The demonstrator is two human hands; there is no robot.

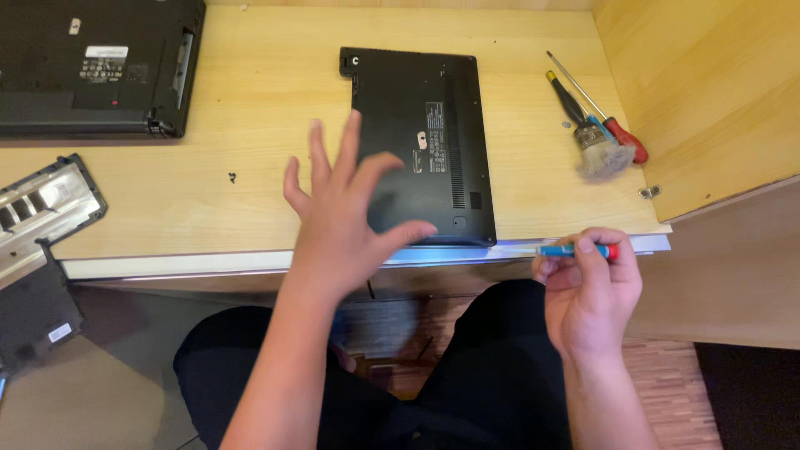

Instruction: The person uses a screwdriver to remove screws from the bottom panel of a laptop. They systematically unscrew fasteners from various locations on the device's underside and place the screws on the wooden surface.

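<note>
In the head view, the left hand is released, fingers spread wide, hovering over the near left part of a small black laptop that lies bottom-up on the tabletop. Whether the thumb tip touches the laptop's near edge cannot be told; the hand is blurred. The laptop's underside is matt black, with a row of vent slits along its right side, a pale label near the middle and a notch at the far left corner. Its near edge lies at the tabletop's front rim.

The right hand is well to the right of the left one and nearer the person, at the tabletop's front edge. Its grip is clenched on a small screwdriver with a blue and red handle, held sideways across the fingers.

Beyond the right hand, near the wooden side wall, lie a brush with grey bristles and a red-handled screwdriver, side by side.

Far left of the left hand, a larger black laptop lies bottom-up at the tabletop's far corner. Nearer, to the left, a silver-lined cover panel overhangs the tabletop's edge, and a black panel sits below it. A tiny dark speck, perhaps a screw, lies just left of the left hand's fingertips.
</note>
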